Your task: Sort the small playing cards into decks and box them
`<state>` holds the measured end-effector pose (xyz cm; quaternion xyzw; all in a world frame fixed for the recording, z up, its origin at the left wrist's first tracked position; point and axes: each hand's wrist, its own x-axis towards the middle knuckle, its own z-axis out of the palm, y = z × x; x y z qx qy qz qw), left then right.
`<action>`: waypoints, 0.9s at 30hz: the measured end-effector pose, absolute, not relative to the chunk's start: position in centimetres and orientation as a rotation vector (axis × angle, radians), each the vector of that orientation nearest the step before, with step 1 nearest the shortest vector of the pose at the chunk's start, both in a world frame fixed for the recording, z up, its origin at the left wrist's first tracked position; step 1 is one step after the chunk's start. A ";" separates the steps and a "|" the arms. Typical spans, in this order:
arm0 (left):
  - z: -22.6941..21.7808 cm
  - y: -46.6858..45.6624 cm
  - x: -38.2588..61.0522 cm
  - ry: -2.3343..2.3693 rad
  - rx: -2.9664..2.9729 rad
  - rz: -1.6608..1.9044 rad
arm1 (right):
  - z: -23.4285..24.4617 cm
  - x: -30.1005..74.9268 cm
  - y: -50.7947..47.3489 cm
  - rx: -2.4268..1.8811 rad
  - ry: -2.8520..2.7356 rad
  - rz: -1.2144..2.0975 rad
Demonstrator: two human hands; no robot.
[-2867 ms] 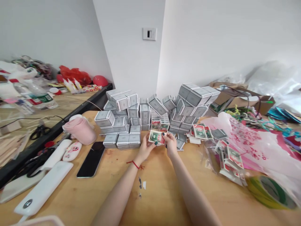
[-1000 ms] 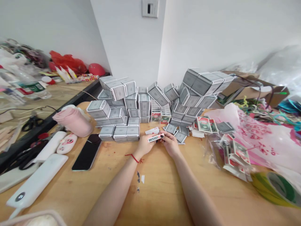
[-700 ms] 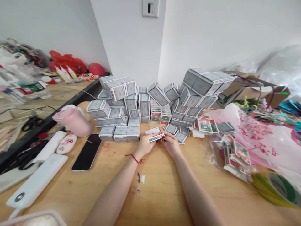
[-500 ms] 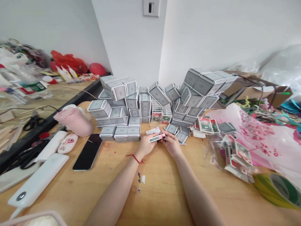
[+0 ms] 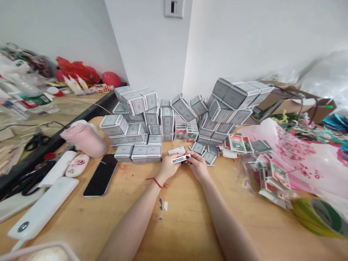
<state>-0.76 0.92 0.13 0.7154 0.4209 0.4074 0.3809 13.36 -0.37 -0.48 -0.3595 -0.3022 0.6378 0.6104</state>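
Between my hands is a small playing card box, its narrow printed side facing me. My left hand is closed around the box from the left, a red string on its wrist. At the box's right end, my right hand pinches with bent fingers, the thumb on the end; its fingertips are partly hidden. Just behind lies a white playing card. Loose grey-backed cards rest beyond my right hand. Stacks of grey-patterned card packs rise behind, with two red-and-green card boxes amid them.
On the left are a black phone, a white power bank and a pink rolled pouch. To the right lie opened card boxes, a pink plastic bag and a yellow-green tape roll. Paper scraps lie in front.
My right thumb has shifted slightly over the box's right end, and less red shows there. Both hands otherwise hold their place; the view has moved a little.
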 end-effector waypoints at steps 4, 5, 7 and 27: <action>0.2 0.9 -0.8 1.057 1.825 1.024 | -0.5 13.2 -0.4 -0.850 -0.707 1.453; 0.3 0.9 -0.9 1.049 1.829 1.023 | -0.4 13.2 -0.4 -0.848 -0.703 1.448; 0.4 0.9 -1.0 1.027 1.844 1.023 | -0.3 13.3 -0.4 -0.828 -0.694 1.460; 0.5 1.1 -1.3 1.012 1.881 0.971 | -0.2 14.1 -0.6 -0.718 -0.702 1.623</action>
